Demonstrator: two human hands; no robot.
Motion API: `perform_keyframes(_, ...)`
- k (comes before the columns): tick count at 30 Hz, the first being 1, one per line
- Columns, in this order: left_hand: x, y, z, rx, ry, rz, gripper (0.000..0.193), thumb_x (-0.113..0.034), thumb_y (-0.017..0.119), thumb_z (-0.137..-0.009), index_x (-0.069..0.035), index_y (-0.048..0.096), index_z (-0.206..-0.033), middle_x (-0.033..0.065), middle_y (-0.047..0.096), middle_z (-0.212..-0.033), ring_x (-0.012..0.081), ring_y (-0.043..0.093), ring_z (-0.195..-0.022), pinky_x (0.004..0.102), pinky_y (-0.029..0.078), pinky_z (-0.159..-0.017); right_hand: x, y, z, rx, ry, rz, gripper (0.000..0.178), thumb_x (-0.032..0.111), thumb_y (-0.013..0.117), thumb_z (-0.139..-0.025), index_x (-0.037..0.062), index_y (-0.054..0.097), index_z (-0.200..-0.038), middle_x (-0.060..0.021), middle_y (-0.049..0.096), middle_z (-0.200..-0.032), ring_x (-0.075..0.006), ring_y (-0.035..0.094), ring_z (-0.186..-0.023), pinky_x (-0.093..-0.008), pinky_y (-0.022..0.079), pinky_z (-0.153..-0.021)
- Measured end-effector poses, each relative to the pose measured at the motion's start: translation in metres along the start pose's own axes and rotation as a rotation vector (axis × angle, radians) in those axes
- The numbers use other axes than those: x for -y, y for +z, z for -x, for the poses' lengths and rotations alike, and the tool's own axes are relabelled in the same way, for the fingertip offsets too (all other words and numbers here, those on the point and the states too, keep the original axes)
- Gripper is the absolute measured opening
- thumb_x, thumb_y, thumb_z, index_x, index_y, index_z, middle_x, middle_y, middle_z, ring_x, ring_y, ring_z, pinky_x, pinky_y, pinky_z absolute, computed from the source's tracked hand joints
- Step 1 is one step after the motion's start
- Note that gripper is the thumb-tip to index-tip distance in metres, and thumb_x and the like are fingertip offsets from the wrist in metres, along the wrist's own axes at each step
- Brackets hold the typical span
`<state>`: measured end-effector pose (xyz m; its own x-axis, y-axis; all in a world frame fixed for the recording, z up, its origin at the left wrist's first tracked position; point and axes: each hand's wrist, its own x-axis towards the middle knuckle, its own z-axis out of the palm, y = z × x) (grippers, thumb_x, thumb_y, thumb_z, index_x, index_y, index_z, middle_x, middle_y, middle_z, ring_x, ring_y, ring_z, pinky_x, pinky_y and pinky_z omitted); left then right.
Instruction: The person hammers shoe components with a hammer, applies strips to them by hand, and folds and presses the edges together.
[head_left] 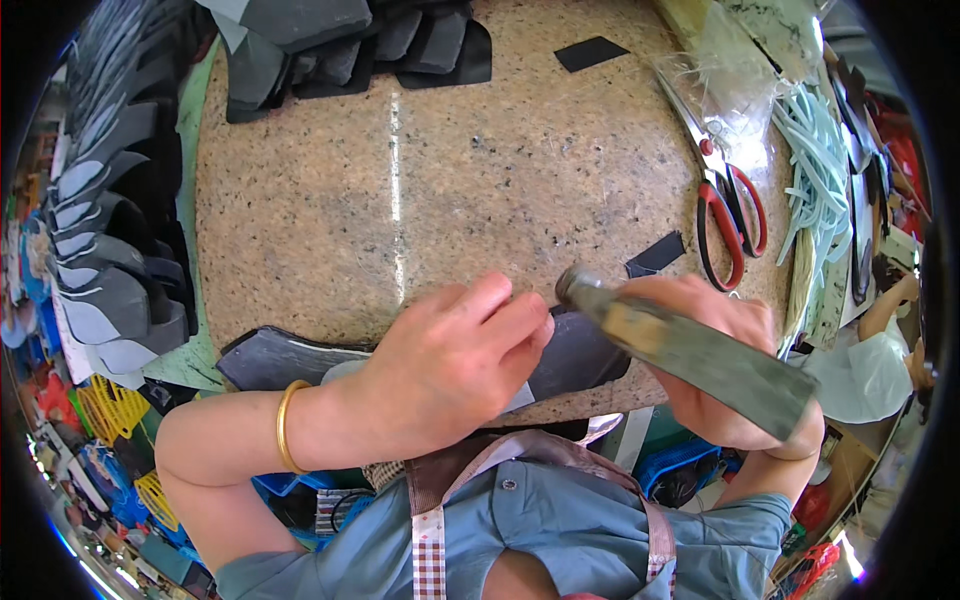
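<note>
A dark, curved flat piece of sheet material [590, 352] lies along the near edge of the stone-topped table. My left hand [465, 345] rests over its middle with curled, closed fingers. Whatever those fingers pinch is hidden from view. At the piece's right end, my right hand [715, 310] is wrapped round a hammer [735, 375] with a worn grey metal body. The hammer's rounded end sits just above the dark piece, close to my left fingertips; I cannot tell if it touches.
Red-and-black scissors [722, 205] lie at the right, beside clear plastic [735, 70] and pale blue strips [815, 170]. Small black scraps [592, 53] are on the speckled tabletop [300, 200]. Overlapping dark pieces [430, 45] are at the far side, with long rows [110, 250] at the left.
</note>
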<state>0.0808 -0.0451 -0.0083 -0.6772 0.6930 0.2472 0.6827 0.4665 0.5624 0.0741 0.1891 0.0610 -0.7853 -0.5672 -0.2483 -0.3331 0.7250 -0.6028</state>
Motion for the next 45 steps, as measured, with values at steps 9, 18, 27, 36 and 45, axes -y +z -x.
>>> perform_keyframes(9, -0.001, -0.004, 0.017, -0.04, -0.024, -0.026, 0.029, 0.001, 0.076, -0.07, 0.001, 0.067, -0.098, 0.0095, 0.058, -0.089, 0.0262, 0.058, -0.076, 0.0342, 0.048, -0.062, -0.004, 0.01, -0.005, 0.041, -0.189, 0.067, 0.048, 0.016, 0.066, -0.077, 0.002, 0.053, -0.121, -0.0105, 0.057, -0.084, -0.0279, 0.063, -0.064, -0.038, 0.047, -0.052)
perform_keyframes(18, -0.003, -0.014, 0.033, -0.086, -0.062, -0.021, 0.033, -0.001, 0.078, -0.068, -0.001, 0.067, -0.099, 0.0086, 0.058, -0.089, 0.0259, 0.058, -0.079, 0.0352, 0.049, -0.066, 0.01, 0.021, -0.005, 0.064, -0.287, 0.173, 0.05, 0.024, 0.066, -0.077, 0.0002, 0.051, -0.118, -0.0086, 0.05, -0.077, -0.0248, 0.061, -0.06, -0.0367, 0.047, -0.046)
perform_keyframes(27, 0.012, -0.028, 0.052, 0.004, -0.122, 0.164, 0.032, -0.003, 0.075, -0.07, 0.001, 0.065, -0.099, 0.0099, 0.056, -0.087, 0.0275, 0.056, -0.08, 0.0361, 0.048, -0.067, 0.021, 0.036, -0.013, -0.02, -0.312, 0.039, 0.047, 0.022, 0.067, -0.076, -0.0022, 0.052, -0.114, -0.0074, 0.049, -0.074, -0.021, 0.06, -0.055, -0.0364, 0.046, -0.042)
perform_keyframes(36, 0.018, -0.041, 0.065, 0.132, -0.136, -0.095, 0.026, -0.007, 0.075, -0.072, -0.005, 0.061, -0.094, 0.009, 0.052, -0.083, 0.0286, 0.053, -0.075, 0.0366, 0.044, -0.062, 0.033, 0.036, -0.015, 0.04, -0.233, 0.006, 0.041, 0.02, 0.067, -0.08, 0.0021, 0.05, -0.112, -0.0102, 0.053, -0.074, -0.0287, 0.06, -0.054, -0.0386, 0.045, -0.043)
perform_keyframes(45, 0.022, -0.042, 0.087, -0.046, 0.097, -0.059, 0.023, -0.008, 0.067, -0.07, 0.002, 0.065, -0.09, 0.0073, 0.055, -0.086, 0.0213, 0.054, -0.076, 0.0306, 0.045, -0.059, 0.048, 0.04, -0.014, 0.166, -0.152, -0.081, 0.032, 0.001, 0.069, -0.079, 0.0, 0.061, -0.109, -0.0124, 0.064, -0.088, -0.0295, 0.064, -0.067, -0.0352, 0.05, -0.056)
